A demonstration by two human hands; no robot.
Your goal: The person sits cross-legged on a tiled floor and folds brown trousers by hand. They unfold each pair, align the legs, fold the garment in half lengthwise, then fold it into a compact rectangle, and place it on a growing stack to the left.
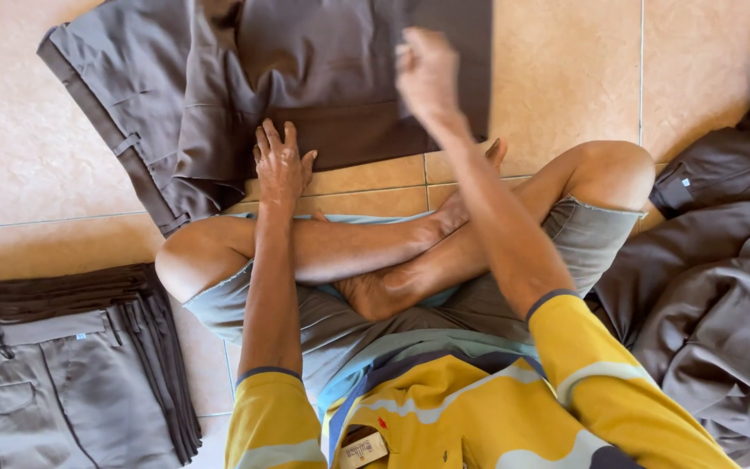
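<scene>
The left hand (280,163) is lying flat and open, fingers spread, pressing on the near edge of a pair of dark grey trousers (305,78) that is spread on the tiled floor (566,69) in front of the person's crossed legs. The right hand (427,71) is hovering higher up, over the right part of the same trousers; it is blurred, the fingers are looking curled in, and whether it is pinching the cloth cannot be told. The trousers are lying partly folded, with the waistband and belt loops running along the left side toward the upper left corner, and one layer is showing a darker brownish panel near the left hand.

The person is sitting cross-legged in grey shorts and a yellow shirt with pale stripes. To the person's left, a neat stack of folded trousers (62,373) is resting on the floor, well apart from the hands. To the right, a loose heap of dark grey clothes (713,287) is lying beside the right knee.
</scene>
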